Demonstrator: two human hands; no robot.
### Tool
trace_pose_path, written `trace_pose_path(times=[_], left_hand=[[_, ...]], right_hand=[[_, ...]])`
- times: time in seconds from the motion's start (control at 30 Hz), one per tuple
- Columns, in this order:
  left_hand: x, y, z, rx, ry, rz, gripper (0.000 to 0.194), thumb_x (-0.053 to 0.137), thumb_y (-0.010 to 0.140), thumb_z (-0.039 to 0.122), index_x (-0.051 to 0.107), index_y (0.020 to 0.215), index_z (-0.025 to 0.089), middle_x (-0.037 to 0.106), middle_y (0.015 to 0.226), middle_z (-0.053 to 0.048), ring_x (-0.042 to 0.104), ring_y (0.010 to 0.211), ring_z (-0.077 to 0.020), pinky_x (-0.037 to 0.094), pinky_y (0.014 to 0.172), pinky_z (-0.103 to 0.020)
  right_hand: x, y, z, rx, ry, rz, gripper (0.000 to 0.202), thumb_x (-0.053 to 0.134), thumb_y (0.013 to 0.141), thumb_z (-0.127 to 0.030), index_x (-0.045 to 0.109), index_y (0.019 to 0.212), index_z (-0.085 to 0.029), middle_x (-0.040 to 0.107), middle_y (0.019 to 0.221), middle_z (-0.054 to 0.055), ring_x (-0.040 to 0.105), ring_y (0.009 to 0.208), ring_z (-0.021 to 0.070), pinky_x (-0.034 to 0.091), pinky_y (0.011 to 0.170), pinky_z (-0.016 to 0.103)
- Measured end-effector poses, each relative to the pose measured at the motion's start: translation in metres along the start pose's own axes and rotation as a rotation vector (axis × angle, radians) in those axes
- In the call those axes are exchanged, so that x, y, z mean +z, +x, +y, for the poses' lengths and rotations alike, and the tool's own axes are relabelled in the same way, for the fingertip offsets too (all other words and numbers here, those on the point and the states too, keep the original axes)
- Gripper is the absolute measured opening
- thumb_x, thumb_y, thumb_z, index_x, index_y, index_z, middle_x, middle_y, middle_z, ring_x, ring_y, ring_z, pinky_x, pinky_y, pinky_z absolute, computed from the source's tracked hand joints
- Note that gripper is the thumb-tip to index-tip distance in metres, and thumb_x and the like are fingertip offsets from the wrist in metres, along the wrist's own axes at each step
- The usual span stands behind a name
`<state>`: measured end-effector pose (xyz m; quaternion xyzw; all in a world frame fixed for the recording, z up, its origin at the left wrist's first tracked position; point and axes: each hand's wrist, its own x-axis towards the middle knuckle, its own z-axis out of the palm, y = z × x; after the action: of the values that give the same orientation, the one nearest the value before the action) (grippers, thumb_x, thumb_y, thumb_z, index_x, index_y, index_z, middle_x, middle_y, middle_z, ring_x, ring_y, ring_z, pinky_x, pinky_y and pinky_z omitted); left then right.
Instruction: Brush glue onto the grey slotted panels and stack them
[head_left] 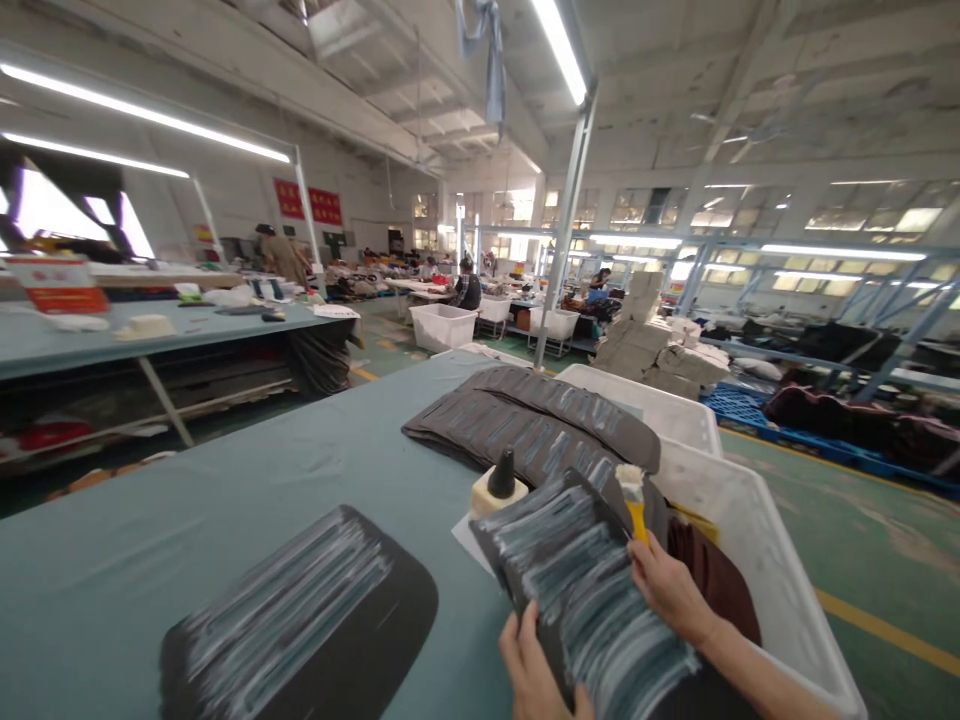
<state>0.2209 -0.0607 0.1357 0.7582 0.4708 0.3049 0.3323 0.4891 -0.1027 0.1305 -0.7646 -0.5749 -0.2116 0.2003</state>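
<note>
My right hand (670, 588) is wrapped round the yellow handle of a brush (634, 500), whose pale bristles point up above a dark panel. That dark panel (592, 600) is streaked with white, wet-looking smears. My left hand (536, 665) rests at the panel's lower left edge, fingers apart, the thumb on its surface. Behind the panel stands a cream bottle (495, 488) with a black cone cap. Another smeared dark panel (300, 615) lies flat at the left. Farther back is a stack of dark panels (525, 415) with streaks on top.
The blue-green table (262, 480) carries these things. White bins (787, 560) stand along its right side, one holding dark red pieces (712, 580). A metal post (566, 230) rises past the table's far end. Another table (67, 345) stands at left; people work in the background.
</note>
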Motion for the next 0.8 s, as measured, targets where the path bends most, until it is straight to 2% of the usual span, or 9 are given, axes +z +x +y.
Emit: trace_pose_path(times=[0.1, 0.17, 0.27, 0.33, 0.43, 0.53, 0.67, 0.8], left_hand=[[0.002, 0.019, 0.069, 0.032, -0.179, 0.027, 0.075, 0.048, 0.064, 0.005, 0.033, 0.136, 0.016, 0.028, 0.143, -0.015, 0.038, 0.131, -0.0249, 0.037, 0.105, -0.033], [-0.001, 0.043, 0.103, 0.099, -0.275, 0.028, 0.075, 0.049, 0.065, 0.004, 0.032, 0.136, 0.017, 0.028, 0.143, -0.014, 0.036, 0.132, -0.0239, 0.034, 0.107, -0.032], [-0.001, 0.096, 0.141, 0.177, -0.34, 0.073, 0.075, 0.05, 0.065, 0.002, 0.031, 0.137, 0.016, 0.029, 0.141, -0.014, 0.035, 0.132, -0.0235, 0.031, 0.108, -0.031], [0.002, 0.143, 0.159, 0.206, -0.343, 0.136, 0.075, 0.052, 0.065, 0.003, 0.031, 0.136, 0.016, 0.029, 0.139, -0.015, 0.035, 0.131, -0.0242, 0.031, 0.108, -0.031], [0.007, 0.225, 0.177, 0.211, -0.324, 0.238, 0.073, 0.057, 0.066, 0.008, 0.032, 0.134, 0.016, 0.03, 0.137, -0.015, 0.039, 0.127, -0.0246, 0.033, 0.106, -0.032], [0.01, 0.31, 0.177, 0.203, -0.295, 0.337, 0.069, 0.058, 0.067, 0.01, 0.034, 0.131, 0.016, 0.033, 0.132, -0.014, 0.043, 0.123, -0.0229, 0.036, 0.104, -0.031], [0.006, 0.402, 0.15, 0.127, -0.227, 0.464, 0.064, 0.06, 0.066, 0.013, 0.037, 0.126, 0.015, 0.036, 0.124, -0.012, 0.043, 0.121, -0.0221, 0.036, 0.105, -0.033], [0.0, 0.463, 0.104, 0.054, -0.16, 0.543, 0.062, 0.062, 0.066, 0.015, 0.038, 0.123, 0.015, 0.037, 0.122, -0.011, 0.042, 0.121, -0.0222, 0.035, 0.106, -0.036]], right_hand=[[-0.044, 0.033, 0.046, -0.114, -0.186, 0.109, 0.018, 0.037, 0.084, -0.015, 0.055, 0.087, -0.019, 0.055, 0.086, 0.008, 0.056, 0.069, 0.017, 0.045, 0.059, 0.027], [-0.066, 0.068, 0.071, -0.162, -0.271, 0.179, 0.015, 0.039, 0.085, -0.016, 0.054, 0.086, -0.018, 0.054, 0.083, 0.006, 0.054, 0.064, 0.0153, 0.041, 0.055, 0.024], [-0.081, 0.142, 0.103, -0.196, -0.305, 0.256, 0.012, 0.041, 0.083, -0.019, 0.053, 0.085, -0.018, 0.052, 0.082, 0.006, 0.051, 0.063, 0.0149, 0.037, 0.05, 0.023], [-0.079, 0.203, 0.119, -0.212, -0.299, 0.276, 0.012, 0.041, 0.082, -0.02, 0.052, 0.085, -0.018, 0.051, 0.082, 0.006, 0.05, 0.063, 0.0152, 0.034, 0.049, 0.023], [-0.055, 0.303, 0.138, -0.264, -0.258, 0.286, 0.011, 0.041, 0.081, -0.021, 0.05, 0.086, -0.018, 0.05, 0.084, 0.007, 0.05, 0.067, 0.0162, 0.034, 0.051, 0.024], [-0.012, 0.4, 0.143, -0.307, -0.162, 0.278, 0.011, 0.043, 0.079, -0.02, 0.05, 0.086, -0.018, 0.05, 0.085, 0.006, 0.05, 0.071, 0.0165, 0.035, 0.055, 0.025], [0.057, 0.501, 0.123, -0.343, -0.026, 0.219, 0.013, 0.043, 0.078, -0.018, 0.05, 0.09, -0.017, 0.049, 0.089, 0.006, 0.05, 0.074, 0.0157, 0.035, 0.059, 0.024], [0.12, 0.567, 0.082, -0.415, 0.028, 0.117, 0.014, 0.044, 0.08, -0.016, 0.049, 0.092, -0.018, 0.05, 0.094, 0.006, 0.05, 0.072, 0.0149, 0.032, 0.057, 0.024]])
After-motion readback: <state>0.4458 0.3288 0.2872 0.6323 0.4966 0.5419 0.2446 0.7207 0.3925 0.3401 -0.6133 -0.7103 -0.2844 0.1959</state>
